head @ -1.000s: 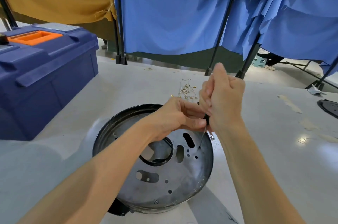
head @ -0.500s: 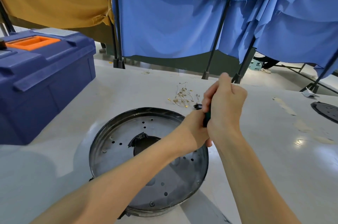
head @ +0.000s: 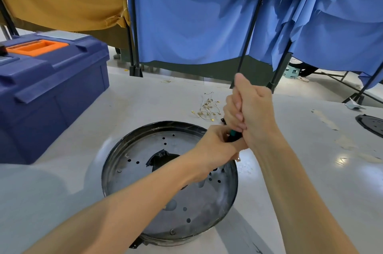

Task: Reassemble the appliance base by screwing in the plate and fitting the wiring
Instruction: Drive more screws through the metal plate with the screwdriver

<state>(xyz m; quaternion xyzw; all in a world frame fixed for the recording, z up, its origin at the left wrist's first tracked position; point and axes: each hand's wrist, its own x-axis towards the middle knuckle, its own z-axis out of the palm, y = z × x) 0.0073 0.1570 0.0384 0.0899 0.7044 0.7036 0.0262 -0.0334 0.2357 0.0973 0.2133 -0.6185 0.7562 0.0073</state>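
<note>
The round black appliance base (head: 116,162) lies on the pale table, and a grey perforated metal plate (head: 192,208) sits inside it. My right hand (head: 250,112) grips the handle of a green and black screwdriver (head: 233,134), held upright over the plate's far right edge. My left hand (head: 217,146) curls around the lower part of the screwdriver; the tip is hidden behind it. A small bundle of wires with brass terminals (head: 207,108) lies on the table just beyond the base.
A blue toolbox (head: 51,92) with an orange tray stands at the left. Blue curtains (head: 207,21) on black stands hang behind the table. Another round black part (head: 371,125) lies at the far right edge.
The view shifted, and the base now shows more of its left inside. Both hands moved toward the base's far right rim, the left hand sliding under the right on the screwdriver.
</note>
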